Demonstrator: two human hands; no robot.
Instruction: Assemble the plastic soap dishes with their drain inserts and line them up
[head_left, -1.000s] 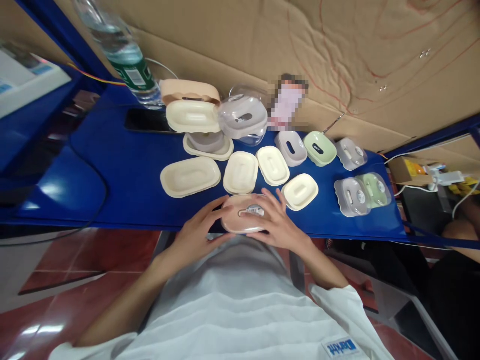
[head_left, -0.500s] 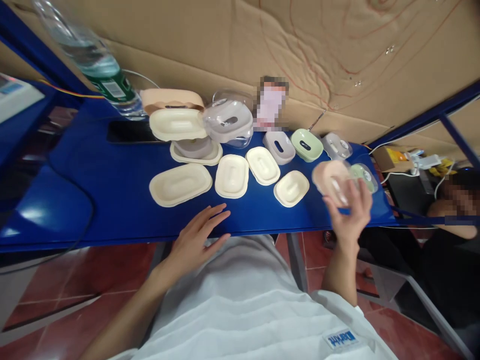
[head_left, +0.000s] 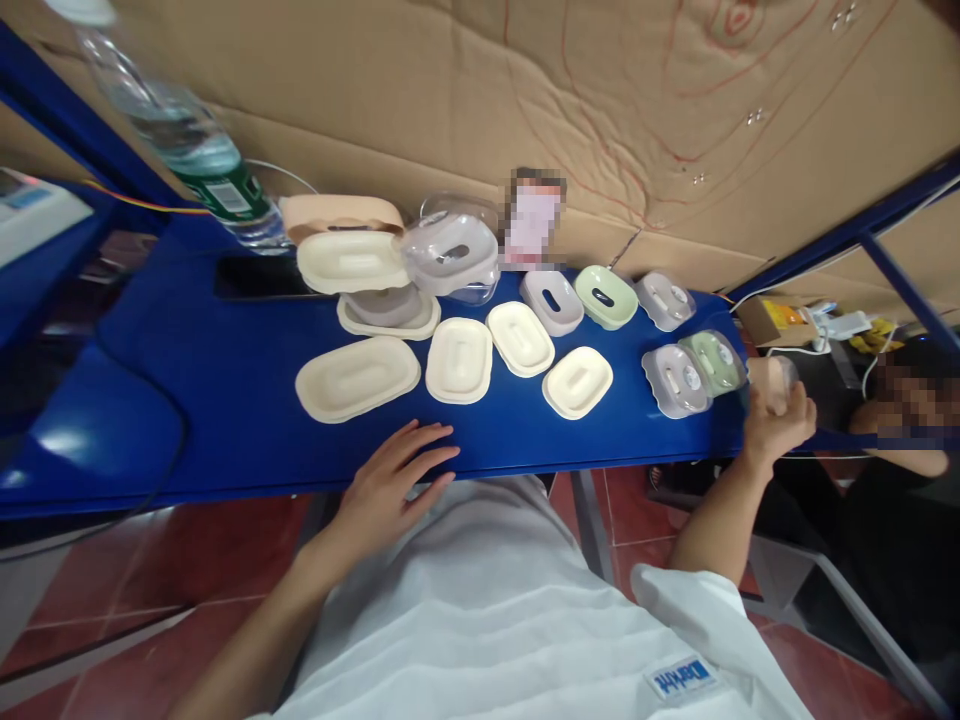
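Observation:
My right hand [head_left: 780, 425] grips a peach soap box with a clear lid [head_left: 765, 380] at the table's right end, its fingers partly hiding it. Just left of that stand a green lidded soap box [head_left: 716, 362] and a grey lidded soap box [head_left: 676, 381]; another grey lidded one [head_left: 665, 301] is behind them. My left hand [head_left: 397, 470] holds nothing, fingers spread over the front edge. Cream oval trays [head_left: 358, 380] lie flat beyond it, several in a loose row. A grey open box [head_left: 553, 302] and a green open box [head_left: 606, 297] sit farther back.
On the blue table [head_left: 247, 390], a water bottle [head_left: 232, 190] stands at the back left beside a dark phone [head_left: 255, 276]. Stacked peach, cream and grey parts [head_left: 352, 262] are nearby. A cardboard sheet [head_left: 420, 110] backs the table. Another person [head_left: 900, 520] is at the right.
My right hand has carried the peach soap box rightward to the table's end, uncovering the grey lidded box. My left hand has stayed nearly still. The view has shifted slightly.

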